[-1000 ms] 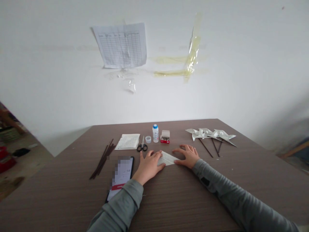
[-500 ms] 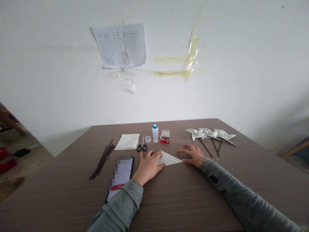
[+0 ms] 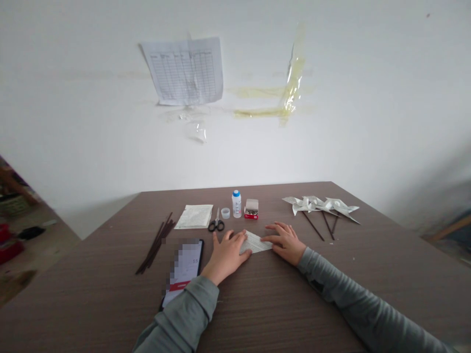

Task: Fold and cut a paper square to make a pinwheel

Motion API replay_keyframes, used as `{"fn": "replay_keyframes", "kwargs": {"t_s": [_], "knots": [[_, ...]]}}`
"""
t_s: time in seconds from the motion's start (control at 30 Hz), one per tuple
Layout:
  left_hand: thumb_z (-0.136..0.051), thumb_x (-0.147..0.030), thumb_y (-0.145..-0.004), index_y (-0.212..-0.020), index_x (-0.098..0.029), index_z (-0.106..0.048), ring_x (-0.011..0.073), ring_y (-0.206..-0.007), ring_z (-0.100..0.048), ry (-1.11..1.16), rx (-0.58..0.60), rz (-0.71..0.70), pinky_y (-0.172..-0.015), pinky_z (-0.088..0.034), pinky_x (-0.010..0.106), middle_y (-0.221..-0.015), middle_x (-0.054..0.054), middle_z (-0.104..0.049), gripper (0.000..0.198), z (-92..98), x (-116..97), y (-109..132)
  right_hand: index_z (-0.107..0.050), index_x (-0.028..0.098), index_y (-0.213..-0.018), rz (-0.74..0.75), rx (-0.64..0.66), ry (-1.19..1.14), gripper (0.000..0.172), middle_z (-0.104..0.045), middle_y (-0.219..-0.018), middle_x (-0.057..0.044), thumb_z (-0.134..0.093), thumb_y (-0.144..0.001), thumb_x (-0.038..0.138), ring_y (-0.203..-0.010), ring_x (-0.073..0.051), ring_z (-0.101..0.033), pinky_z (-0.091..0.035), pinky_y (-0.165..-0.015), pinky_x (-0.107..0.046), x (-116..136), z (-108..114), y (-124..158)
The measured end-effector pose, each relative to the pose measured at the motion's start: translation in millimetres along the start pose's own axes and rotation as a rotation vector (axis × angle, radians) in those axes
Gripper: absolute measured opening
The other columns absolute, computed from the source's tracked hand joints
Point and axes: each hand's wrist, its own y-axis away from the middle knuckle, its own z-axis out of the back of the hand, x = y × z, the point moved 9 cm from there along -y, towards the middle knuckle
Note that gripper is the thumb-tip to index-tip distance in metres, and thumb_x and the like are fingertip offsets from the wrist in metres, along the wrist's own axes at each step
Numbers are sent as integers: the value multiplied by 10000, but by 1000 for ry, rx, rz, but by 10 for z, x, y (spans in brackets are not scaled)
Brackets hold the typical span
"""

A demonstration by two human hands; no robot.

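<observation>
A triangular sheet of printed white paper [image 3: 253,242] lies flat on the wooden-look table, just in front of me. My left hand [image 3: 226,256] rests on its left corner, fingers spread. My right hand [image 3: 285,242] lies flat at its right end, with the fingertips on or just over the tip. Neither hand closes around the sheet. Beyond the paper are black-handled scissors [image 3: 216,221], a blue-capped white bottle [image 3: 236,203], a small clear cap [image 3: 225,213] and an open red box of pins [image 3: 251,209].
A stack of paper sheets [image 3: 194,216] and a bundle of dark sticks [image 3: 154,247] lie left, by a phone [image 3: 183,272] under my left sleeve. Paper pinwheels [image 3: 320,206] on dark sticks lie far right. The table's far edge [image 3: 235,187] meets a white wall.
My right hand has slid back left and nearer me, over the paper's right tip. My left hand has stayed in place. The view has shifted only slightly.
</observation>
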Motion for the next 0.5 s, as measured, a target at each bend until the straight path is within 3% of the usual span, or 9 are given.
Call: {"fn": "replay_keyframes", "kwargs": {"t_s": [0.13,0.3,0.5], "knots": [[-662,-418,-1272,-1823,-417,-760,481,-1883,-545,-6,-17,0,-1552,-294,986,-2022,63,-654,559,-21,0,-3,-929,456,-1650,30,0,-1,528,-715,-1931,-55,-784,-1152,354,-1908,-460,-471,-284,-1614,-806,154,-6,-10],[-697,-418,-1264,-1836,-430,-764,515,-1890,-529,-10,-24,13,-1538,-269,1015,-2014,61,-664,576,6,-39,6,-862,451,-1756,19,-7,-1,601,-705,-1931,-111,-865,-1154,454,-1856,-515,-505,-294,-1597,-809,240,-46,-32],[-756,-407,-1238,-1783,-415,-812,544,-1839,-589,13,-58,32,-1528,-318,997,-2005,86,-673,548,86,-66,32,-888,559,-1662,-29,11,-29,558,-725,-1889,-43,-934,-1106,543,-1832,-538,-516,-301,-1571,-846,235,35,-17]]}}
